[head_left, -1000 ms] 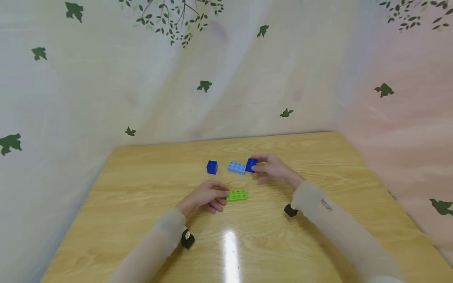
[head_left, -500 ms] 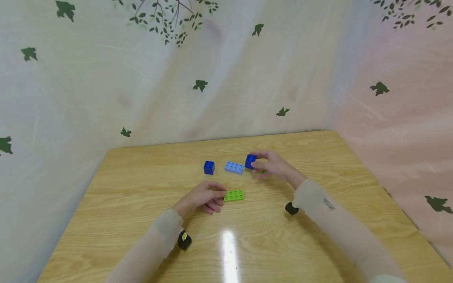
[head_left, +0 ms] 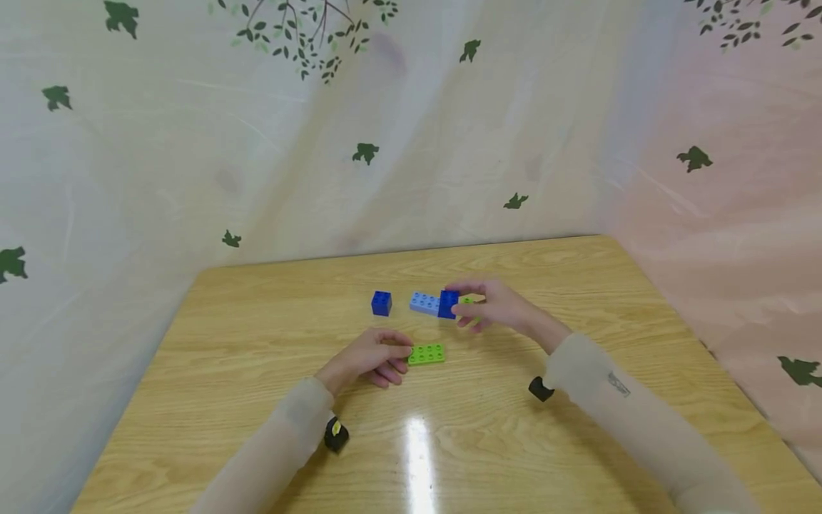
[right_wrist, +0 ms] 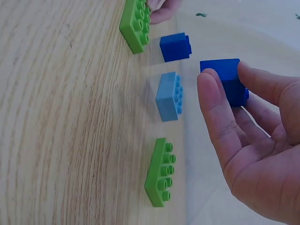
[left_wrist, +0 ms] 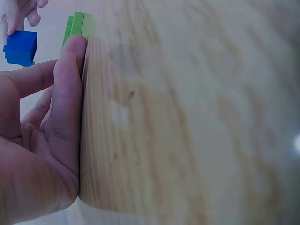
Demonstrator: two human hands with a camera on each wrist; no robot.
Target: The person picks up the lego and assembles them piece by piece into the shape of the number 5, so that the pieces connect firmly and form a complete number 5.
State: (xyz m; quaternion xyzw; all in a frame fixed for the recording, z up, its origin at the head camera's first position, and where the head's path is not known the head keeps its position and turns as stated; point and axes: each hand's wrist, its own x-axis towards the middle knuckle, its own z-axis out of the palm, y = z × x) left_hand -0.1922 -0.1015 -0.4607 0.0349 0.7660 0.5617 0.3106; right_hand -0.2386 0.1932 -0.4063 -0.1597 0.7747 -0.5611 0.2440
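Leftward shifts the dark blue block (head_left: 447,305) the right hand (head_left: 501,305) pinches, masking the light blue brick's (head_left: 424,303) end from me, while the left hand (head_left: 366,357) pinches the near green brick (head_left: 429,354).

Dark blue brick (head_left: 447,305) in right hand (head_left: 504,308) shifted left, now overlapping light blue brick (head_left: 424,303) in head view

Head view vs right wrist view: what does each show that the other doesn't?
Head only: both sleeves and black wrist boxes.
Right wrist only: the gap between the held blue block and light-blue brick, plus the right green brick in full.
Both: left hand, right hand, all three bricks, held block, loose blue block.
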